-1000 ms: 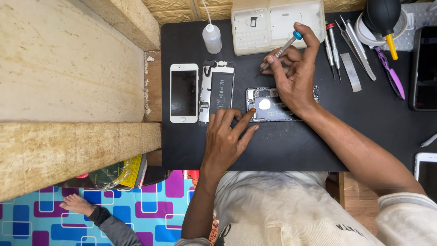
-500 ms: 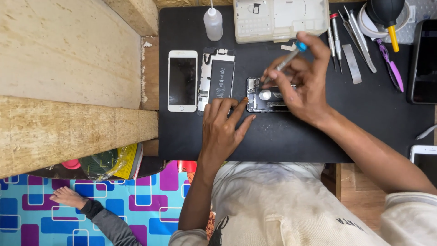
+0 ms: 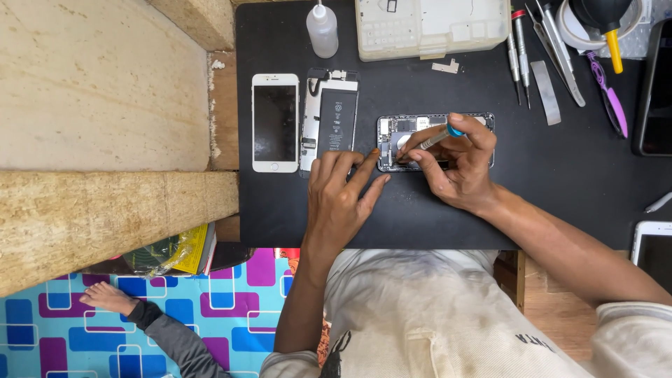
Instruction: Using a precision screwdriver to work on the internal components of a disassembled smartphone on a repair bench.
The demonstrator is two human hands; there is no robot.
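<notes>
hands [image 3: 343, 199] 2 — white phones [image 3: 275, 122] 2 — opened phone body [image 3: 392, 133] 1 — squeeze bottle [image 3: 323, 29] 1 — parts tray [image 3: 432, 28] 1

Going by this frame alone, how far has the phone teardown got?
Done: the white screen lies detached face up on the black mat, with a battery panel beside it. In hand: the right hand sets a blue-tipped screwdriver into the opened phone body, and the left hand steadies its edge. Left: the body appears to hold parts; how many screws remain cannot be seen.
</notes>
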